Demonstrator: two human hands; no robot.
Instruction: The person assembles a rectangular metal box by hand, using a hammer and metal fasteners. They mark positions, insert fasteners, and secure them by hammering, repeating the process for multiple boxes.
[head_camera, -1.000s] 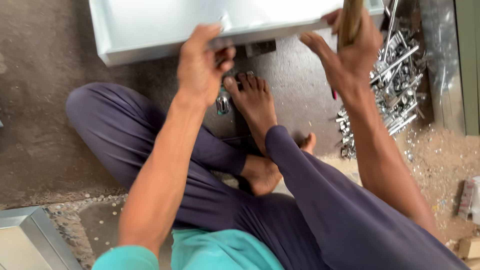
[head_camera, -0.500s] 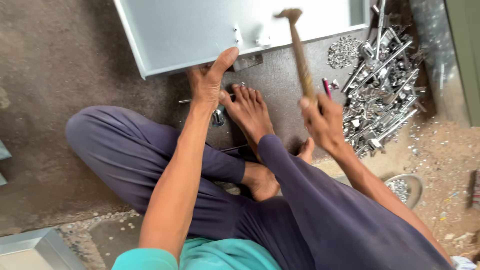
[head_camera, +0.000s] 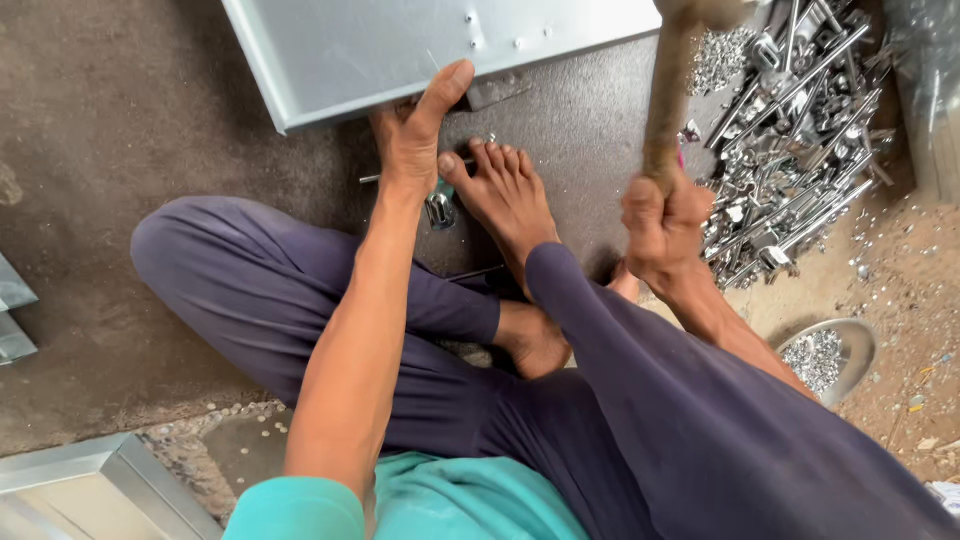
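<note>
I sit on the floor with my legs folded. A grey sheet-metal panel (head_camera: 400, 45) lies in front of me at the top of the view. My left hand (head_camera: 415, 135) rests at its near edge, thumb raised against the rim, and seems to pinch something small that I cannot make out. My right hand (head_camera: 662, 225) is closed around the wooden handle of a hammer (head_camera: 668, 90), held upright; its head is blurred at the top edge. My bare foot (head_camera: 505, 195) lies just right of my left hand.
A heap of shiny metal rods and fittings (head_camera: 795, 140) lies at the right. A small metal bowl of fasteners (head_camera: 825, 355) sits on the sandy floor at the lower right. More metal panels (head_camera: 70, 480) show at the lower left and left edge.
The hammer has swung down from the raised position and now stands upright lower at the right. The panel and my left hand have shifted little; the camera has moved.
</note>
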